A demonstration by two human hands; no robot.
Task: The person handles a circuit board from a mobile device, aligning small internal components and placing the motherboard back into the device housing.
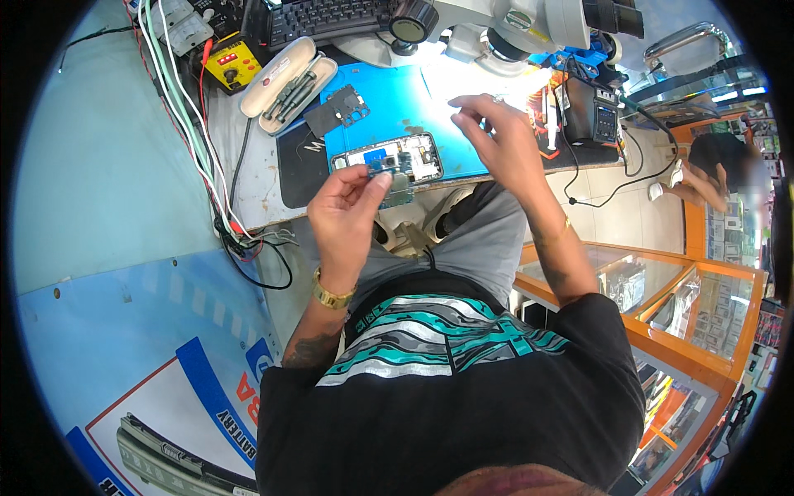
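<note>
Opened phone and circuit board, at lit workstation

Tabletop (258, 178): light, worn surface, by which all items below are carried or overhung.
Microscope (529, 21): pale grey, set at the far side; the area beneath it is brightly lit.
Work mat (380, 91): blue, laid near the middle.
Keyboard (322, 21): black, placed at the far left.
Boxed unit (236, 66): yellow-fronted, with dial and red display, stood left of the keyboard.
Case (273, 78): cream, oblong, left open; slender dark tools are contained.
Right hand (504, 140): raised over the mat's right part; thumb and forefinger are extended and parted, with nothing seen to be held.
Left hand (347, 211): closed in a pinch, the circuit board being gripped between thumb and fingers.
Phone (426, 161): opened, interior exposed; laid lengthwise on the mat's near part.
Flat part (335, 112): dark, with cut-outs, placed between case and phone.
Circuit board (399, 194): greenish, held over the phone's near edge; whether the phone is touched cannot be told.
</note>
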